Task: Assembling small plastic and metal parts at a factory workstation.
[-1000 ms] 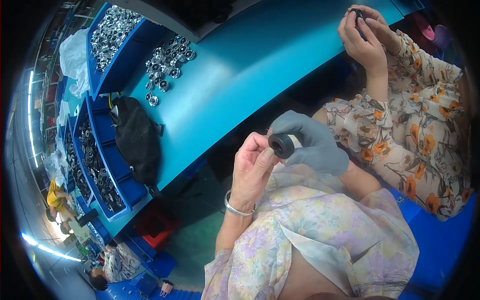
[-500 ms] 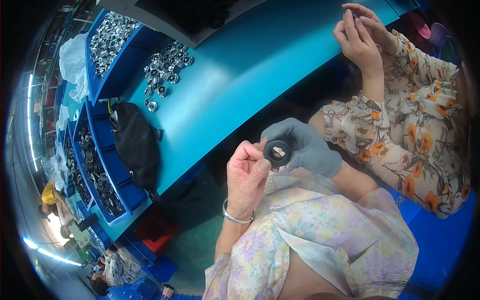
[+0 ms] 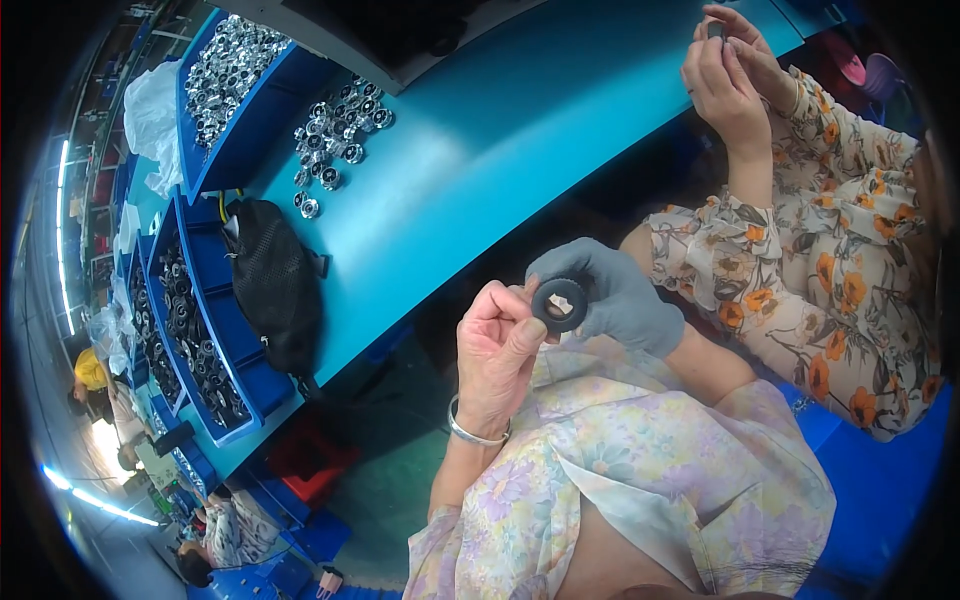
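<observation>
Centrally, a grey-gloved right hand [image 3: 620,300] pinches a small black rubber ring [image 3: 559,304]; the bare left hand [image 3: 497,350] curls beside it, fingertips touching. Loosened, the ring could drop.

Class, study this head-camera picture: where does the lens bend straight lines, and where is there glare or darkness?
Head view: the blue table edge curves toward the rim; white glare burns at lower left; corners are black; the black ring between left hand and gloved right hand looks sharp.
</observation>
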### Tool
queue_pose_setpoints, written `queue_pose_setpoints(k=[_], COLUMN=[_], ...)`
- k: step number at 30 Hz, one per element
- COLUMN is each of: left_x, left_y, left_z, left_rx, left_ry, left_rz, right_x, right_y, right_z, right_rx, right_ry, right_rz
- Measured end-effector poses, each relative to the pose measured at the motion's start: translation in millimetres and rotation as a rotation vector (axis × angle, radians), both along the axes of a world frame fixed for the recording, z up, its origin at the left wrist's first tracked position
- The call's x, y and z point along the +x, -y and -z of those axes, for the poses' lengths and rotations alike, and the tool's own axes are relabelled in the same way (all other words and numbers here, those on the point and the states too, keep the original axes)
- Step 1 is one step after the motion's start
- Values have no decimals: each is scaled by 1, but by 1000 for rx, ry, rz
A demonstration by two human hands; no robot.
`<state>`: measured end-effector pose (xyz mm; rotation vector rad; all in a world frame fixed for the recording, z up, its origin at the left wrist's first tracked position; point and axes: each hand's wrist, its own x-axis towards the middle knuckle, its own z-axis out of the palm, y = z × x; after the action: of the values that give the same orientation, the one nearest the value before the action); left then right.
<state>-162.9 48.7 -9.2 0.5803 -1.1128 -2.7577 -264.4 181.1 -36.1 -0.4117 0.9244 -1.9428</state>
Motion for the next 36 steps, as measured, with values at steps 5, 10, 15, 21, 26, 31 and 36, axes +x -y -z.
queue_pose_setpoints(k=[5, 10, 15, 21, 26, 31, 36], left_x=[2, 5, 9, 13, 19, 21, 24], left_y=[1, 2, 2, 4, 7, 8, 9], left_z=[0, 0, -3, -3, -1, -2, -3], left_rx=[12, 15, 51, 73, 73, 75, 104], left_ry=[-5, -18, 10, -50, -74, -94, -71], left_rz=[8, 24, -3, -13, -4, -5, -33], right_x=[2, 5, 7, 10, 8, 10, 15], right_y=[0, 2, 3, 2, 5, 9, 12], right_z=[0, 0, -2, -6, -17, -18, -20], right_rx=[-36, -37, -30, 54, 173, 139, 145], right_ry=[25, 10, -48, -191, -775, -835, -808], right_rz=[7, 13, 7, 1, 61, 112, 126])
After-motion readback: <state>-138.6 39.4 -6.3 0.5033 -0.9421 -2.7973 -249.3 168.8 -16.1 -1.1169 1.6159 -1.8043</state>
